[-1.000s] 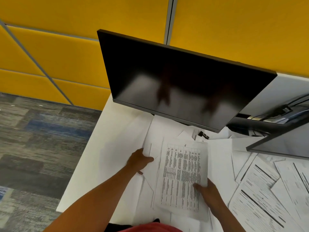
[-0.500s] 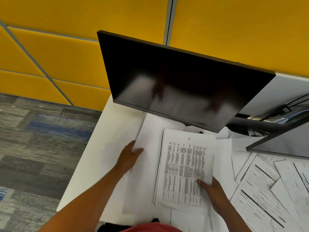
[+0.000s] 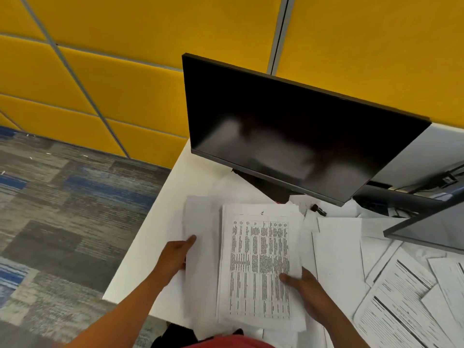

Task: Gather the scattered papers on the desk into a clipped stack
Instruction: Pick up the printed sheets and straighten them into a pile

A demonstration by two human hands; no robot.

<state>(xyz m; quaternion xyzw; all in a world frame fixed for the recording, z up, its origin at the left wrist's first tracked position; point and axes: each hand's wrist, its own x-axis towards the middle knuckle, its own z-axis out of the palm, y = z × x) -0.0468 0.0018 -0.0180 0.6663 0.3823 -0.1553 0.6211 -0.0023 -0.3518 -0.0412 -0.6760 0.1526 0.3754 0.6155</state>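
A thick stack of papers [image 3: 259, 267] — top sheet printed with a dense table — sits at the near left of the white worktop [image 3: 160, 247]. The left hand [image 3: 175, 259] grips blank sheets [image 3: 200, 229] at its left edge, thumb on top; the right hand [image 3: 305, 290] pinches the stack's right edge. Loose printed pages [image 3: 401, 302] lie scattered right, below a glossy black monitor [image 3: 288, 136].

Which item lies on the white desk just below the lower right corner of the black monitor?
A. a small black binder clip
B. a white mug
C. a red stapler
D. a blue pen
A: a small black binder clip lies on the loose white sheets just below the black monitor, beyond the printed table sheet that both hands hold; no stapler, pen or mug shows.
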